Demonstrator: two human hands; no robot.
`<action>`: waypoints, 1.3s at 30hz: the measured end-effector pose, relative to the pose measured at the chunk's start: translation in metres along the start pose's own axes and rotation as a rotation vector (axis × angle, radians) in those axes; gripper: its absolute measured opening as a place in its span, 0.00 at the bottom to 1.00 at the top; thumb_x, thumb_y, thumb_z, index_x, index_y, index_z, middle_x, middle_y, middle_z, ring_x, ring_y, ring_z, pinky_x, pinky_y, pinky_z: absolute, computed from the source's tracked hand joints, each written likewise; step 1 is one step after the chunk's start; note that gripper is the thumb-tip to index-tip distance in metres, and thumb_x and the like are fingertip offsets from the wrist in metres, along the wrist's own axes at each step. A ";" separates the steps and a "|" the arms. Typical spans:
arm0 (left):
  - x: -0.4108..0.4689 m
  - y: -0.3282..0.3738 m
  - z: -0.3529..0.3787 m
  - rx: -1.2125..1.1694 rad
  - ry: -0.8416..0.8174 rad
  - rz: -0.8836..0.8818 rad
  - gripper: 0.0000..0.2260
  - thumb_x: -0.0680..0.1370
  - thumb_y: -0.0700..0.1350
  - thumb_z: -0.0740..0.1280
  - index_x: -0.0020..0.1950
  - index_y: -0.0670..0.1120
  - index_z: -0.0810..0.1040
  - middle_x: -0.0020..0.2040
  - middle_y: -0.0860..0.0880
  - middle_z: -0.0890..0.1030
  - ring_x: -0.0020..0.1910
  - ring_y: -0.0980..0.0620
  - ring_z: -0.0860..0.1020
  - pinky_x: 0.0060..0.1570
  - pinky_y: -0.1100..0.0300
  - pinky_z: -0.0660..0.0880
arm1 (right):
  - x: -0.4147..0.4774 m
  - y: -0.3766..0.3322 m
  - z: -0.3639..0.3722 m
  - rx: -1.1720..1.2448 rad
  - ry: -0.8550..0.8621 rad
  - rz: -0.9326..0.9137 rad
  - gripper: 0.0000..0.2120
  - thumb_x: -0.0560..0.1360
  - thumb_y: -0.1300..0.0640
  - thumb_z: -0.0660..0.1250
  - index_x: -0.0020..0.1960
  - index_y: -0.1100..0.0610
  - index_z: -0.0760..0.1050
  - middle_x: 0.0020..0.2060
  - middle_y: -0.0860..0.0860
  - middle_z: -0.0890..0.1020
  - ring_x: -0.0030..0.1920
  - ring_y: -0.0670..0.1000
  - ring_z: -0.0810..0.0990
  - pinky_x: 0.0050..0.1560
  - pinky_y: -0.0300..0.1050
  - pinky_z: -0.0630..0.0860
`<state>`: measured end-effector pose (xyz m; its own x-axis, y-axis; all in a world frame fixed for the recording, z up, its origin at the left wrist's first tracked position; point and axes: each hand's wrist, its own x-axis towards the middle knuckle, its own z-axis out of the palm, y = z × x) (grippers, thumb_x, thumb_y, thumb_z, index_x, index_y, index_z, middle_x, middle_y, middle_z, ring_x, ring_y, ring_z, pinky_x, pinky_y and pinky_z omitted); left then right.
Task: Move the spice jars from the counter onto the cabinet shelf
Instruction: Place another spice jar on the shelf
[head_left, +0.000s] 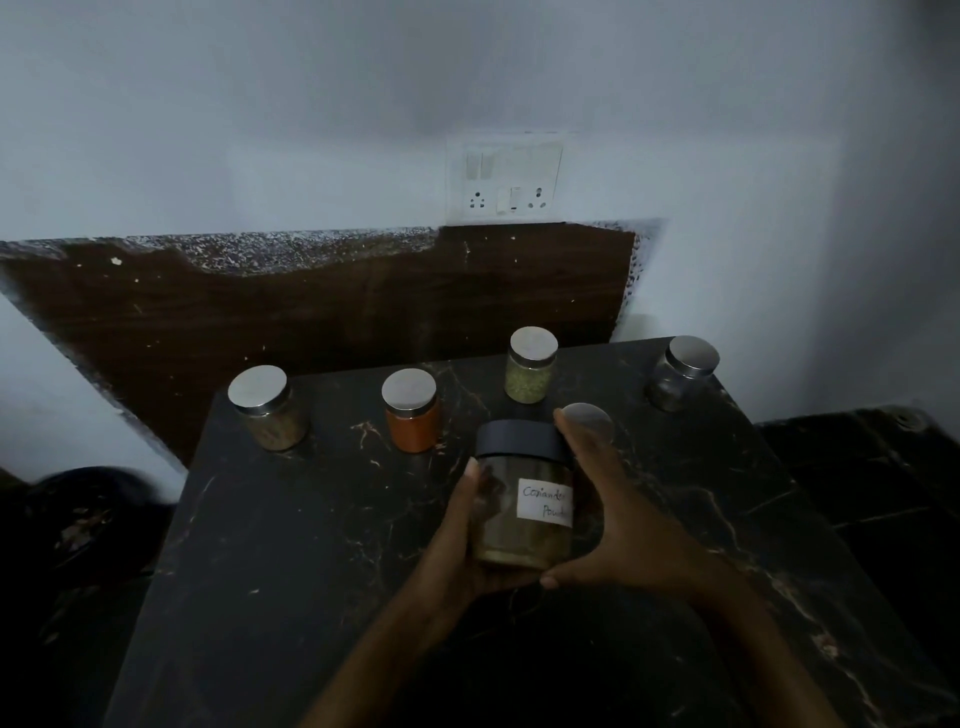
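Both hands hold a black-lidded glass jar (519, 499) with a white handwritten label, just above the dark marble counter (291, 545). My left hand (460, 535) cups its left side and base. My right hand (618, 514) wraps its right side. Silver-lidded spice jars stand along the counter's back: a brown one (267, 408) at left, an orange-red one (411, 410), a green one (530, 371), and a dark one (680, 379) at the right corner. Another silver lid (589, 421) shows behind my right fingers. No cabinet shelf is in view.
A dark wood panel (311, 312) backs the counter below a pale wall with a switch and socket plate (504, 179). The counter drops off at its left and right edges. A lower dark surface (872, 478) lies to the right.
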<state>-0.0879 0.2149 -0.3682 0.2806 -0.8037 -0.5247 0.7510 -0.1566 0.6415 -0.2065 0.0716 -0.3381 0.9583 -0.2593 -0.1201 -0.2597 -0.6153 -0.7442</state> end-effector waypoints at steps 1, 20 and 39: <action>0.001 -0.002 0.000 -0.017 0.007 0.008 0.28 0.66 0.64 0.60 0.61 0.51 0.72 0.55 0.42 0.81 0.51 0.43 0.82 0.46 0.48 0.77 | 0.000 -0.002 0.000 0.006 0.003 -0.006 0.57 0.59 0.52 0.80 0.64 0.33 0.35 0.58 0.25 0.38 0.60 0.25 0.44 0.50 0.10 0.42; 0.009 0.005 -0.004 -0.073 0.011 0.038 0.24 0.70 0.64 0.56 0.56 0.51 0.76 0.48 0.44 0.85 0.49 0.44 0.82 0.42 0.49 0.78 | 0.008 -0.009 0.004 -0.011 0.140 -0.078 0.54 0.54 0.42 0.77 0.68 0.37 0.44 0.60 0.21 0.38 0.61 0.19 0.42 0.56 0.14 0.50; -0.008 0.141 0.071 0.165 -0.101 0.444 0.27 0.72 0.64 0.57 0.66 0.52 0.72 0.57 0.44 0.81 0.55 0.44 0.80 0.51 0.44 0.78 | 0.038 -0.093 -0.116 -0.073 0.365 -0.321 0.60 0.55 0.50 0.82 0.68 0.29 0.40 0.62 0.20 0.50 0.62 0.26 0.59 0.57 0.28 0.71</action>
<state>-0.0265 0.1588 -0.2333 0.4871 -0.8639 -0.1283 0.4643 0.1318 0.8758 -0.1601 0.0326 -0.1974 0.8905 -0.2841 0.3554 0.0215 -0.7540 -0.6565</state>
